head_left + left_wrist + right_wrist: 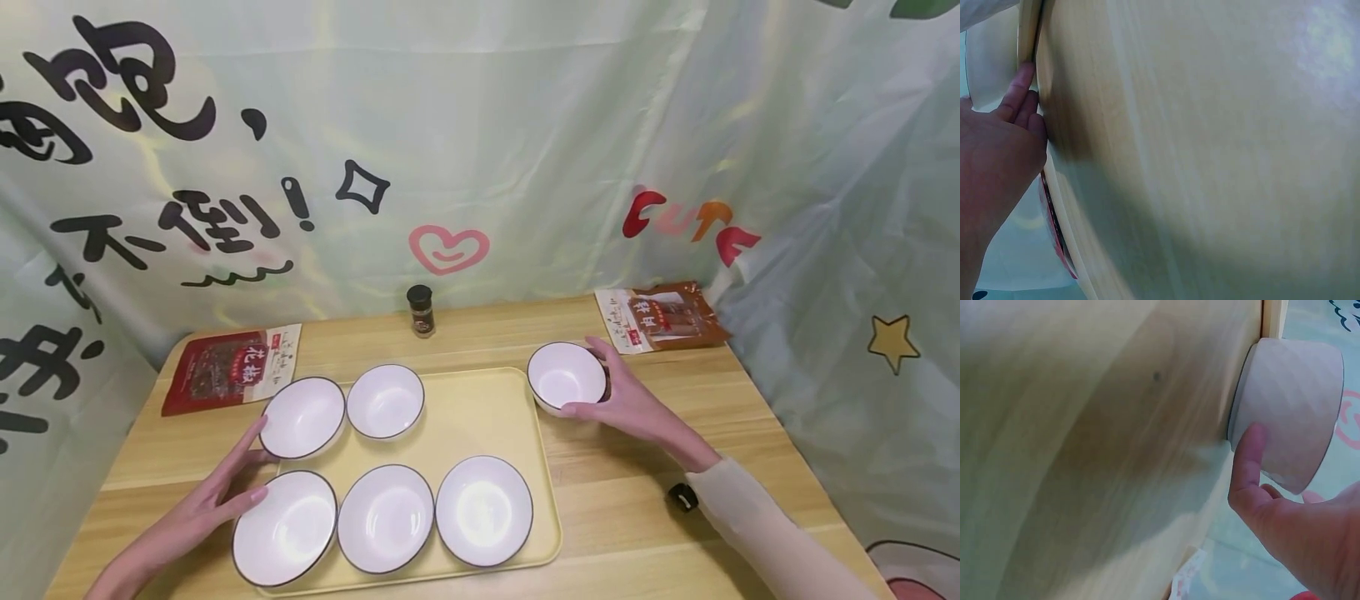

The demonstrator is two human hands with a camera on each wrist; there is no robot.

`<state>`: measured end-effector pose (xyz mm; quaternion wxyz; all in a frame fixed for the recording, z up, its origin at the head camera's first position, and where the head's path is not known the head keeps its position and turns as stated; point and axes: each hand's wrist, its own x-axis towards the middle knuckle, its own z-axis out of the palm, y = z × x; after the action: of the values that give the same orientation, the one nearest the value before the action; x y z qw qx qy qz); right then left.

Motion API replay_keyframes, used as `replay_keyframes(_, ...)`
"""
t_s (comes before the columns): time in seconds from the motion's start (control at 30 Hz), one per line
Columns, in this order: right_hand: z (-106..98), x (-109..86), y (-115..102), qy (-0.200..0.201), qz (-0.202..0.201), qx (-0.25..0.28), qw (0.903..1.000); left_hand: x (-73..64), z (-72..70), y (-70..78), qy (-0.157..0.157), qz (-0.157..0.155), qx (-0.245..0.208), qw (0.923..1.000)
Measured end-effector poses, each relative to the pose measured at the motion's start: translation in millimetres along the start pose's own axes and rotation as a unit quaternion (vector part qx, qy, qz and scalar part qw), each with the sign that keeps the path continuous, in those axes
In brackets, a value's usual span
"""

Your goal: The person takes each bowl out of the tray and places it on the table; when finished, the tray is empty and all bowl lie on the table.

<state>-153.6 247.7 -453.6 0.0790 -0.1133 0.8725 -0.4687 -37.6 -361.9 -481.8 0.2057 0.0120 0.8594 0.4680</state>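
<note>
On the right, my right hand [626, 400] holds a white dark-rimmed bowl [566, 377], its thumb on the near side and fingers on the far side. That bowl stands upright beside the tray's right edge; its faceted outer wall [1294, 412] shows in the right wrist view. My left hand [202, 504] is at the tray's left side, fingers extended by the back left bowl [303, 417] and thumb at the front left bowl [285, 529]. In the left wrist view its fingers [1017, 90] touch the tray's edge. Several white bowls sit on the yellow tray [480, 408].
A red spice packet [228, 371] lies back left, a brown packet [663, 317] back right. Between them stands a small black-capped jar [422, 311]. A small black object [682, 497] lies by the right sleeve. Printed cloth [525, 167] hangs behind the wooden table [630, 517].
</note>
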Motion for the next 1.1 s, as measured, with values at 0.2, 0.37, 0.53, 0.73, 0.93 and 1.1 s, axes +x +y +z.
replay_keyframes(0.2, -4.3, -8.4, -5.9, 0.012, 0.0, -0.012, 0.9999, 0.1, 0.4, 1.7, 0.001, -0.014, 0.004, 0.9999)
replay_keyframes(0.37, -5.8, -16.7, -12.1, 0.033, -0.013, -0.004, 0.9994, -0.2, 0.7, 2.5, 0.007, 0.0, 0.01, 0.9999)
replay_keyframes(0.53, -5.0, -26.3, -21.0, 0.053, -0.027, 0.015, 0.9981, -1.1, -0.5, 0.7, 0.009, 0.016, 0.007, 0.9998)
replay_keyframes(0.73, 1.0, -37.4, -31.9, 0.07, -0.065, 0.043, 0.9945, -2.0, -1.6, 1.0, 0.002, 0.009, 0.002, 1.0)
replay_keyframes(0.93, 13.1, -49.5, -40.8, 0.081, -0.122, 0.077, 0.9863, -2.6, -1.2, 0.9, 0.001, 0.015, 0.0, 0.9999)
replay_keyframes(1.1, 26.7, -56.8, -46.7, 0.061, -0.153, 0.078, 0.9833, -2.2, -1.3, 2.7, 0.002, 0.018, -0.002, 0.9998)
